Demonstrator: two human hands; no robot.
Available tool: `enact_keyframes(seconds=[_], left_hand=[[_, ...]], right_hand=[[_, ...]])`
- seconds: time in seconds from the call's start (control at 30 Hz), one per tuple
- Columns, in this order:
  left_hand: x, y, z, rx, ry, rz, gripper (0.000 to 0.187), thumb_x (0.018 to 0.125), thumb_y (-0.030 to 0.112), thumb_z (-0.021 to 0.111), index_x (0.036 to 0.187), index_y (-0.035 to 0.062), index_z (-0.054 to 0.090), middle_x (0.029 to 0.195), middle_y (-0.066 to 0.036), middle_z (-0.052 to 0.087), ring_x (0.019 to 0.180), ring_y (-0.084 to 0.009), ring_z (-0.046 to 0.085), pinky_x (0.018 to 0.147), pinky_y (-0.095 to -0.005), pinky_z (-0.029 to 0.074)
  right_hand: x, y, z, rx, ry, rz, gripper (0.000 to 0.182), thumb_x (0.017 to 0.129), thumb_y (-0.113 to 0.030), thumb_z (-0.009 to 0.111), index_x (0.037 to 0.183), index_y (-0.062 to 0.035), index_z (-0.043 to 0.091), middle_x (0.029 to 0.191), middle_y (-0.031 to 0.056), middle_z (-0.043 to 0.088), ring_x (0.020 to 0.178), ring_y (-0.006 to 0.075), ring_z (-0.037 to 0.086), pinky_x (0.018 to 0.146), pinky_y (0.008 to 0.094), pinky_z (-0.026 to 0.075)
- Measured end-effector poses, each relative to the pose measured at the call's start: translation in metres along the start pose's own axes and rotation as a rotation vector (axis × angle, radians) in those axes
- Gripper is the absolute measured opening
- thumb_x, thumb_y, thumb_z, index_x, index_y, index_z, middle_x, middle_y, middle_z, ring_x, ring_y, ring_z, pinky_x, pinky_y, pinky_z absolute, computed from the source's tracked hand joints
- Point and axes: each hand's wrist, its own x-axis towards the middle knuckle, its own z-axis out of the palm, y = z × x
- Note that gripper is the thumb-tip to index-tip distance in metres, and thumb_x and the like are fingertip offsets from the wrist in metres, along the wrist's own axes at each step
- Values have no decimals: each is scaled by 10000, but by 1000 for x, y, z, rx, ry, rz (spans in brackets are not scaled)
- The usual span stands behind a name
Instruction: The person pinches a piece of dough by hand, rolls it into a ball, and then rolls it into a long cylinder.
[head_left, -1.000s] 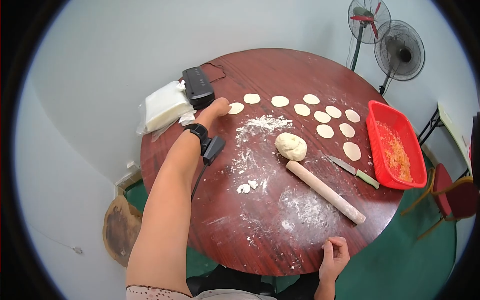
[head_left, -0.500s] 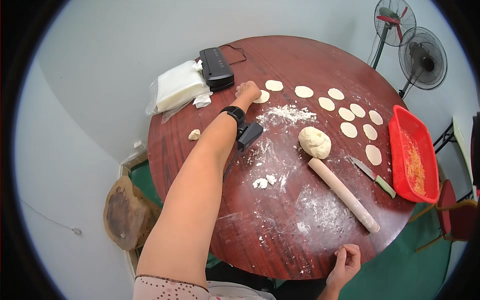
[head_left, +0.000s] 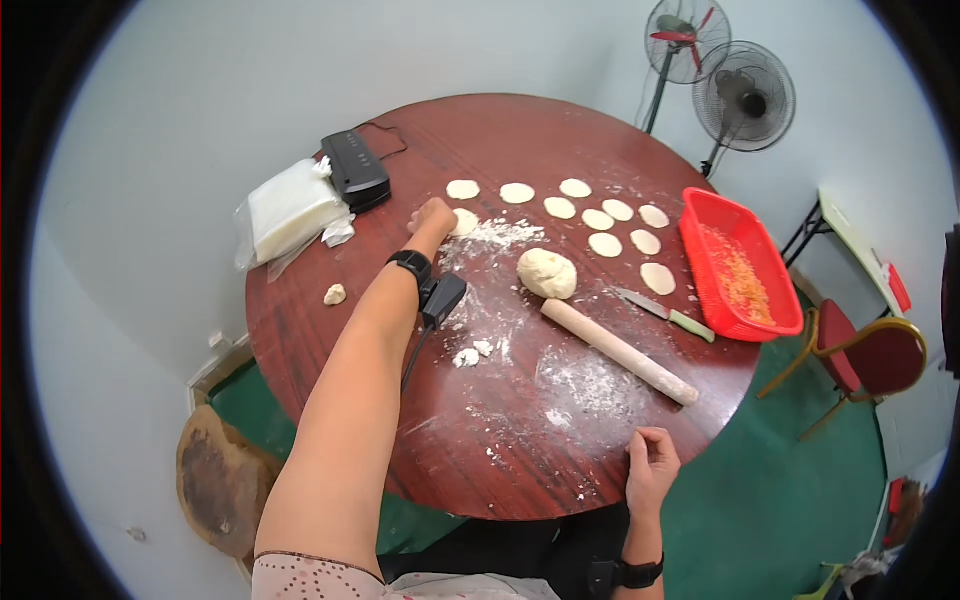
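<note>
My left hand (head_left: 432, 218) reaches across the round table, its closed fingers at the left edge of a flat dough round (head_left: 463, 222); whatever they pinch is hidden. My right hand (head_left: 652, 466) is held curled at the table's front edge, fingers bent toward the thumb, with no object visible in it. Several more dough rounds (head_left: 605, 245) lie at the back and right. A dough lump (head_left: 547, 274) sits mid-table, touching or nearly touching the end of a floured rolling pin (head_left: 620, 352). A green-handled knife (head_left: 665, 314) lies to their right.
A red basket (head_left: 790, 318) holds orange and white shreds at the right edge. At the back left are a black device (head_left: 357, 172) and a bagged white stack (head_left: 292, 212). Two fans (head_left: 745, 98) and a red chair (head_left: 880, 358) stand beyond the table (head_left: 530, 125).
The view has shifted to the right, so the table and its items appear further left. My right wrist with its black band has come into view. My left hand remains by the same round.
</note>
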Motion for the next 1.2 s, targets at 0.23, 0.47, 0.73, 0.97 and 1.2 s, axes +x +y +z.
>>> enact_keyframes(seconds=[0.23, 0.47, 0.73, 0.97, 1.2], left_hand=[[-2, -3, 6, -229, 148, 249, 338, 733, 226, 660, 1027, 67, 609, 1040, -125, 623, 988, -269, 588, 816, -409, 447], [-68, -9, -47, -900, -521, 381, 270, 741, -9, 641, 996, -55, 566, 855, -124, 621, 683, -143, 615, 546, -228, 503], [-172, -71, -80, -862, -634, 492, 273, 784, 54, 624, 1041, -18, 569, 903, -62, 624, 725, -118, 600, 607, -245, 490], [-93, -77, -71, -689, -183, 359, 183, 724, 50, 655, 898, -3, 639, 784, -73, 641, 674, -142, 623, 541, -257, 494], [-37, 3, -44, -889, -228, 338, 184, 755, 11, 628, 933, -27, 603, 771, -98, 627, 585, -149, 599, 478, -265, 477]], right_hand=[[2, 9, -3, -23, -2, -9, 36, 830, -15, 560, 839, 18, 572, 745, -10, 534, 664, 50, 485, 607, 186, 397], [4, 8, -1, -141, 9, -56, 65, 818, -45, 581, 834, 17, 593, 736, 5, 571, 671, 63, 522, 618, 203, 424], [4, 19, 0, -157, 37, -152, 94, 792, -80, 609, 816, 11, 609, 710, 30, 585, 624, 80, 530, 597, 230, 437], [0, 10, -1, -214, 2, -147, 73, 782, -62, 613, 807, 6, 610, 705, 40, 579, 622, 86, 543, 581, 229, 440], [0, 5, -5, -143, -38, -97, 50, 779, -23, 606, 800, 22, 599, 724, 35, 569, 620, 75, 525, 566, 211, 419]])
